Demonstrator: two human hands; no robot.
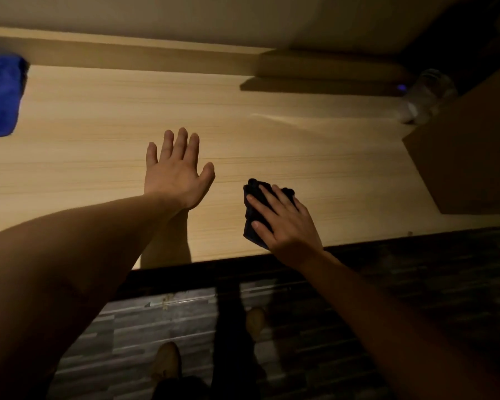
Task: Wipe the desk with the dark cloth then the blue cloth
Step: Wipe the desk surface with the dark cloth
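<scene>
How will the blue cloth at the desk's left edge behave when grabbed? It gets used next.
The plush blue cloth lies flat and folded, so it will probably droop and unfold when lifted. It looks light and unlikely to slip on the pale wooden desk.

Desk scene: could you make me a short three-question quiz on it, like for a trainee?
1. True or false: the right hand presses the dark cloth on the desk.
2. Where is the blue cloth? A) under the left hand B) far left of the desk C) on the floor
3. What stands at the desk's right end?

Key: 1 true; 2 B; 3 a cardboard box.
</scene>
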